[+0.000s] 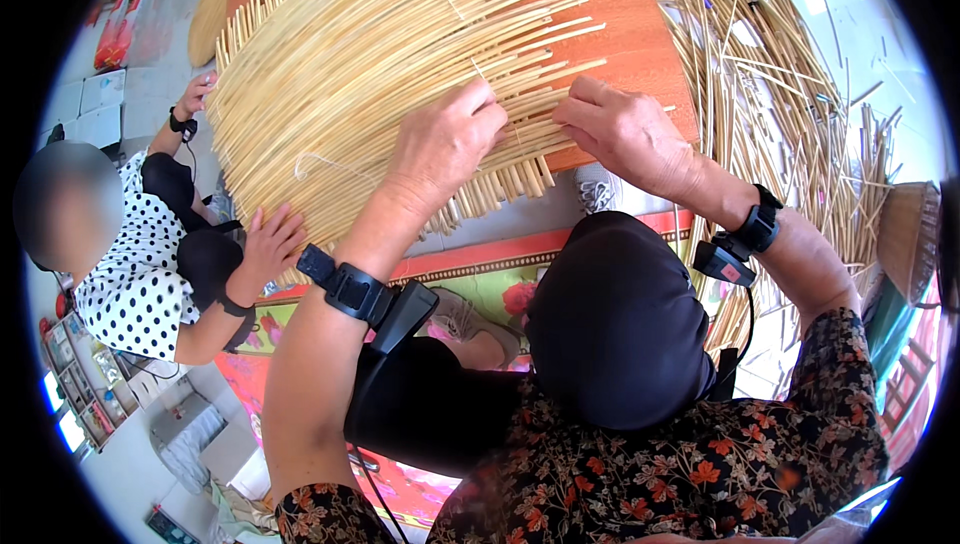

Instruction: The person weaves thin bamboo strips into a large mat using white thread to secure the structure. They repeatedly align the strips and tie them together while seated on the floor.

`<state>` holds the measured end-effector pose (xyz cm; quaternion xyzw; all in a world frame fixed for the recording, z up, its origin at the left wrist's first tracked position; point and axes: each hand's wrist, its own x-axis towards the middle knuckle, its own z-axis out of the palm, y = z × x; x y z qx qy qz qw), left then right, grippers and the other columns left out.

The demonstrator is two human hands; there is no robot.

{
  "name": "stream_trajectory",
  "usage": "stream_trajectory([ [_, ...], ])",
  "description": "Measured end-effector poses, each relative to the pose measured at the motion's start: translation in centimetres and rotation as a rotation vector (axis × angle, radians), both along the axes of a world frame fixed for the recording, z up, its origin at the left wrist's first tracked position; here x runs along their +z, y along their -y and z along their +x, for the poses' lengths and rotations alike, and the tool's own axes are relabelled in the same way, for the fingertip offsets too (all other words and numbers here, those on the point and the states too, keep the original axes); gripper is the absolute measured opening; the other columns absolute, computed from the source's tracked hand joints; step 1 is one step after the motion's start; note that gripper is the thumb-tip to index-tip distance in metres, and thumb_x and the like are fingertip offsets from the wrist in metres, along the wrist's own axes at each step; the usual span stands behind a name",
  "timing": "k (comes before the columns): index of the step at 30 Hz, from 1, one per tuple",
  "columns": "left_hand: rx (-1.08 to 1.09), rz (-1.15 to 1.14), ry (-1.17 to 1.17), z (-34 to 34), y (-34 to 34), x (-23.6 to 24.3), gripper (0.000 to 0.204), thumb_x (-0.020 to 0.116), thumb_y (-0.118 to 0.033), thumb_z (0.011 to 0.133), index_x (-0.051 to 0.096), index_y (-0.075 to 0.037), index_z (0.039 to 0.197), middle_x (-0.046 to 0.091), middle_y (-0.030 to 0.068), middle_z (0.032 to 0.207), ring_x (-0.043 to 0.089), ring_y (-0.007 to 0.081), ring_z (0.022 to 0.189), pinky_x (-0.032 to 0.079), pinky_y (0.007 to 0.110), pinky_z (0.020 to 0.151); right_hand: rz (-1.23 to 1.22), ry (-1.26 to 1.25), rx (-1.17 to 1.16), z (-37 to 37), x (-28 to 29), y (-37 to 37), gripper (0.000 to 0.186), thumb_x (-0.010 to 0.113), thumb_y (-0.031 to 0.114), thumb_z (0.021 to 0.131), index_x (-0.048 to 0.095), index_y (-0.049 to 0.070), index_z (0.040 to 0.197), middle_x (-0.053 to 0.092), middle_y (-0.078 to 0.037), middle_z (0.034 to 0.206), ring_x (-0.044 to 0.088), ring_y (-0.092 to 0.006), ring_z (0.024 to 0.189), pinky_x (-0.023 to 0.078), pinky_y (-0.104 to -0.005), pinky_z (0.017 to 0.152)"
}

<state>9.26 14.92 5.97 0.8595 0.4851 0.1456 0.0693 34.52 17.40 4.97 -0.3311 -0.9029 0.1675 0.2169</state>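
A mat of long pale straw-coloured sticks [350, 64], crossed by thin pale threads, lies over an orange wooden board [650, 54]. My left hand [455, 134] is at the mat's lower right part, fingers curled on the sticks. My right hand [615, 129] is just right of it, fingers bent and gripping stick ends that jut over the board. Exactly what lies between the fingertips of each is partly hidden. A loose white thread [320, 162] trails across the mat left of my left hand. Black devices are strapped to both my wrists.
At left a person in a dotted shirt [135, 304] has both hands at the mat's left edge. Loose sticks [770, 94] heap on the floor at right, near a brown container [900, 234]. A floral cloth [240, 384] lies below the board; shelves [90, 379] stand at lower left.
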Motion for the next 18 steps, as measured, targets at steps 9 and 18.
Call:
stream_trajectory([
  [9,0.092,0.056,0.031,0.6,0.4,-0.5,0.02,0.08,-0.014,0.078,0.064,-0.009,0.089,0.059,0.0043,0.095,0.065,0.0263,0.094,0.056,0.042,0.073,0.242,0.038,0.041,-2.1,-1.5,-2.8,0.013,0.069,0.007,0.076,0.06,0.009,0.085,0.058,-0.008,0.093,0.063,-0.0283,0.095,0.058,-0.0402,0.069],
  [18,0.044,-0.023,0.213,-0.5,-0.6,-1.2,0.015,0.078,-0.01,0.078,0.066,-0.005,0.086,0.061,0.0072,0.106,0.062,0.029,0.101,0.052,0.041,0.087,0.277,0.086,0.063,-2.4,-0.9,-3.7,0.017,0.07,0.01,0.075,0.065,0.008,0.092,0.063,-0.006,0.105,0.064,-0.0271,0.104,0.06,-0.0391,0.076],
])
